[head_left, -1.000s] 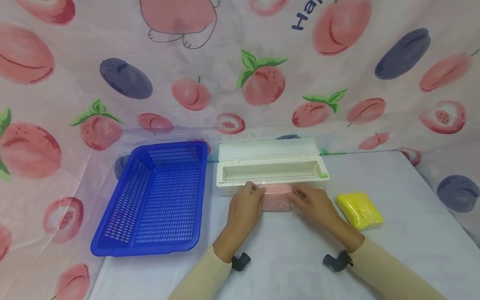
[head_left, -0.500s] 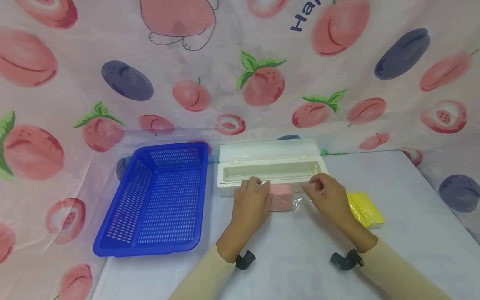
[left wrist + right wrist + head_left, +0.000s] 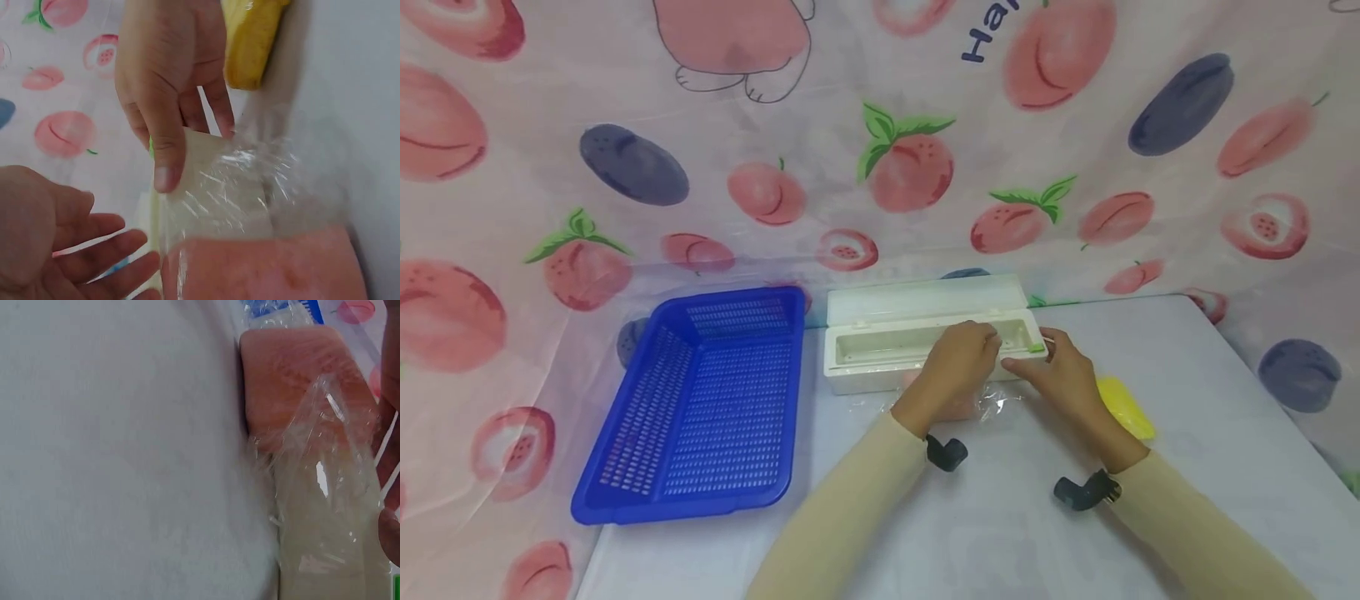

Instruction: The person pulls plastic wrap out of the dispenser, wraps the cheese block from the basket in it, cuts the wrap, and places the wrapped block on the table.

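A white plastic wrap dispenser (image 3: 857, 383) lies on the table, its lid raised at the back and a small green slider (image 3: 1037, 347) at its right end. My right hand (image 3: 1067, 371) grips that end, thumb on the front wall and fingers behind. Above the tray part hovers my left hand (image 3: 962, 354); in the left wrist view its fingers (image 3: 106, 259) are spread and hold nothing. Right against the dispenser's front sits a pink block (image 3: 300, 381), partly hidden behind my left hand in the head view. Clear film (image 3: 328, 469) drapes over this block and the dispenser's front.
To the left stands a blue slotted basket (image 3: 786, 417). A yellow wrapped block (image 3: 1123, 407) rests on the white tablecloth (image 3: 1000, 533) beyond my right wrist, partly covered by it. A fruit-print cloth (image 3: 820, 108) hangs behind the table.
My left hand has left the pink block and moved right over the dispenser. My right hand has gone from the film to the dispenser's right end. The head view has shifted slightly.
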`<state>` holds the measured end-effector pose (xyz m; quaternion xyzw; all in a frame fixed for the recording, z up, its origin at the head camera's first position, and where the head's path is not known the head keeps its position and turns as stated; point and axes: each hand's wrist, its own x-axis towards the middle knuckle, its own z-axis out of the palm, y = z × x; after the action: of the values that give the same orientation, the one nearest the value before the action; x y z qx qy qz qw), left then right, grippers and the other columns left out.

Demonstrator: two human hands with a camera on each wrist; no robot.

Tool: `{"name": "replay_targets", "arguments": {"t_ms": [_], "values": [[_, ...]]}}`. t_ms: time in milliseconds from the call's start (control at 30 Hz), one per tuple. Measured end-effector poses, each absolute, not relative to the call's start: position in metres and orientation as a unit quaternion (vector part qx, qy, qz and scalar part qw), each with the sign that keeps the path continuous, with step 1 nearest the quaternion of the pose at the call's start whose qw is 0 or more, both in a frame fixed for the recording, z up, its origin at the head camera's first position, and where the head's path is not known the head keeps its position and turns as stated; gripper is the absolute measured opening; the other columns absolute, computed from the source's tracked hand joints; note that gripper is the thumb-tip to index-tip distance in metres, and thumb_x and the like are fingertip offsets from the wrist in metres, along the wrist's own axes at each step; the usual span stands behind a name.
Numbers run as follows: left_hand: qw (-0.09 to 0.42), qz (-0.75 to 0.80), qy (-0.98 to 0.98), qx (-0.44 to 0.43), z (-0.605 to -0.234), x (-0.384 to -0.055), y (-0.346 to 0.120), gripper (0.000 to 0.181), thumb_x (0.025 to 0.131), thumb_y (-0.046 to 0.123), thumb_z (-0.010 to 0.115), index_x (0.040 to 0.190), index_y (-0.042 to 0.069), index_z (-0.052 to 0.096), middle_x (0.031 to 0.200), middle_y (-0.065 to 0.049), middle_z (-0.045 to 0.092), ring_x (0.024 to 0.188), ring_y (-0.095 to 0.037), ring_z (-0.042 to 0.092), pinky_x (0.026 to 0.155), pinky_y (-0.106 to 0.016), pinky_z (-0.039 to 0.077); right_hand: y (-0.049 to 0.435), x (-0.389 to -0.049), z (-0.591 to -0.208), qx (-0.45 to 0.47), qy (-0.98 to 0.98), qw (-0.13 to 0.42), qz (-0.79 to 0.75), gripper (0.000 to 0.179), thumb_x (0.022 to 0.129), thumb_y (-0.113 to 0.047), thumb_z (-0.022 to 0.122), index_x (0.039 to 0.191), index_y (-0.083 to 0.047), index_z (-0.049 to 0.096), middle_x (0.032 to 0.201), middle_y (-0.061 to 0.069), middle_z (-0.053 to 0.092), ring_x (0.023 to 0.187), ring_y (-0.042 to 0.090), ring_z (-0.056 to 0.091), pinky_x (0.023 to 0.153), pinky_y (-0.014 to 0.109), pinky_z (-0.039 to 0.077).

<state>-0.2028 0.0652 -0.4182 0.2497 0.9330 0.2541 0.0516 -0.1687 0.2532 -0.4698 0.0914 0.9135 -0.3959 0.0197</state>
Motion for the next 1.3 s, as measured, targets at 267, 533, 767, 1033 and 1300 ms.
{"name": "replay_targets", "arguments": {"t_ms": [267, 533, 767, 1033, 1300], "values": [[0.119, 0.288, 0.917, 0.247, -0.430, -0.230, 0.097, 0.037, 0.105, 0.043, 0.052, 0.103, 0.015, 0.076, 0.093, 0.002, 0.071, 0.087, -0.014, 0.062, 0.076, -0.026, 0.050, 0.263, -0.176, -0.473, 0.067, 0.931, -0.036, -0.357, 0.080, 0.080, -0.053, 0.083, 0.127, 0.002, 0.051, 0.123, 0.028, 0.068, 0.101, 0.039, 0.066, 0.076, 0.043, 0.056], [0.160, 0.270, 0.934, 0.170, -0.434, -0.238, 0.115, 0.041, 0.095, 0.058, 0.064, 0.084, 0.020, 0.073, 0.082, 0.008, 0.067, 0.075, -0.012, 0.057, 0.060, -0.026, 0.044, 0.267, -0.178, -0.475, 0.075, 0.932, -0.023, -0.354, 0.066, 0.082, -0.049, 0.083, 0.116, -0.001, 0.055, 0.122, 0.026, 0.068, 0.114, 0.046, 0.063, 0.082, 0.047, 0.057], [0.187, 0.299, 0.922, 0.160, -0.435, -0.241, 0.117, 0.047, 0.093, 0.060, 0.066, 0.070, 0.019, 0.061, 0.068, 0.007, 0.052, 0.066, -0.010, 0.048, 0.057, -0.025, 0.038, 0.270, -0.179, -0.478, 0.073, 0.930, -0.028, -0.360, 0.066, 0.079, -0.052, 0.085, 0.112, -0.003, 0.055, 0.120, 0.025, 0.071, 0.100, 0.038, 0.070, 0.078, 0.043, 0.056], [0.202, 0.285, 0.929, 0.119, -0.433, -0.240, 0.122, 0.044, 0.087, 0.060, 0.072, 0.073, 0.019, 0.067, 0.078, 0.005, 0.061, 0.074, -0.014, 0.055, 0.063, -0.029, 0.046, 0.270, -0.178, -0.478, 0.075, 0.923, -0.024, -0.375, 0.066, 0.079, -0.052, 0.085, 0.113, -0.004, 0.055, 0.121, 0.025, 0.071, 0.092, 0.033, 0.073, 0.085, 0.050, 0.056], [0.231, 0.277, 0.933, 0.013, -0.425, -0.238, 0.121, 0.064, 0.079, 0.065, 0.076, 0.122, 0.017, 0.071, 0.125, 0.000, 0.068, 0.126, -0.023, 0.057, 0.115, -0.073, 0.022, 0.270, -0.180, -0.479, 0.082, 0.927, -0.026, -0.366, 0.070, 0.075, -0.059, 0.085, 0.111, -0.007, 0.055, 0.104, 0.016, 0.072, 0.089, 0.031, 0.063, 0.069, 0.033, 0.050]]}}
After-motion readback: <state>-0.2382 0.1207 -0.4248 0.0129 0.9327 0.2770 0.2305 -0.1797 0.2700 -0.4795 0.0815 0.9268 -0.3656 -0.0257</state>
